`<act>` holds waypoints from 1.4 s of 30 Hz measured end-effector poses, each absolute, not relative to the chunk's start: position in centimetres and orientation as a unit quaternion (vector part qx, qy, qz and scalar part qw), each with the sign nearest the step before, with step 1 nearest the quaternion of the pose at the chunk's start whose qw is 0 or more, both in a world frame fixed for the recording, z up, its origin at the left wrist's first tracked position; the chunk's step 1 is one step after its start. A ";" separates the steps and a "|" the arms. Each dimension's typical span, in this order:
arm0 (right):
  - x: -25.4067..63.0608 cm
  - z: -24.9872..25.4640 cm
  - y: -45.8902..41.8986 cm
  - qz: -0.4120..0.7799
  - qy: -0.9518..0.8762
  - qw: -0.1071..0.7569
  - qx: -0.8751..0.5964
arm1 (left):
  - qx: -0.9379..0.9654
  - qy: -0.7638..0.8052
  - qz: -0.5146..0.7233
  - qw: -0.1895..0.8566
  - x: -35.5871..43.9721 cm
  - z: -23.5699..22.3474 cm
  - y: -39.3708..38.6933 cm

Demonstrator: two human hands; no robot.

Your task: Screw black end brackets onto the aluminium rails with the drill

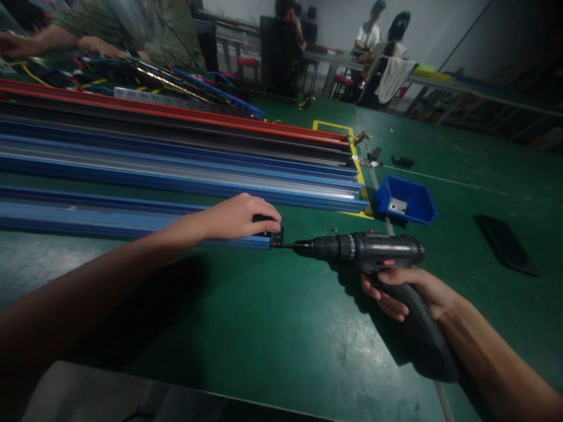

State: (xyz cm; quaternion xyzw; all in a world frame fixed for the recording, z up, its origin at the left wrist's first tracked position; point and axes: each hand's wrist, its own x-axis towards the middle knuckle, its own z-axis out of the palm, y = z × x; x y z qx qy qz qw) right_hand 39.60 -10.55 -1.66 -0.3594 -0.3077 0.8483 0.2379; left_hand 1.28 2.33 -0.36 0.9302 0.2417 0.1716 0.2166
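Observation:
My right hand (409, 293) is wrapped round the handle of a black cordless drill (382, 247). The drill lies level, its bit pointing left and meeting a small black end bracket (277, 237) at the tip of a blue metal profile (109, 218). Over that same end rests my left hand (240, 217), its fingers and thumb closed on the profile and bracket. Whether the bit sits in a screw is too small to tell.
Behind lie several long blue, black and red profiles (197, 120) side by side. A blue bin (407, 199) holding a metal piece stands right of them, near a dark flat object (505, 243). A co-worker's sleeve (171, 35) and wiring are at the back left; other people sit farther off.

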 end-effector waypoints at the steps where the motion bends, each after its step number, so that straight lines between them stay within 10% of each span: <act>1: 39.6 -1.6 -10.6 0.849 -0.305 0.237 -0.361 | 0.930 0.242 0.171 0.217 1.3 -0.3 2.3; 42: 39.6 -1.7 -10.5 0.855 -0.293 0.240 -0.354 | 0.928 0.246 0.168 0.224 1.3 -0.4 2.3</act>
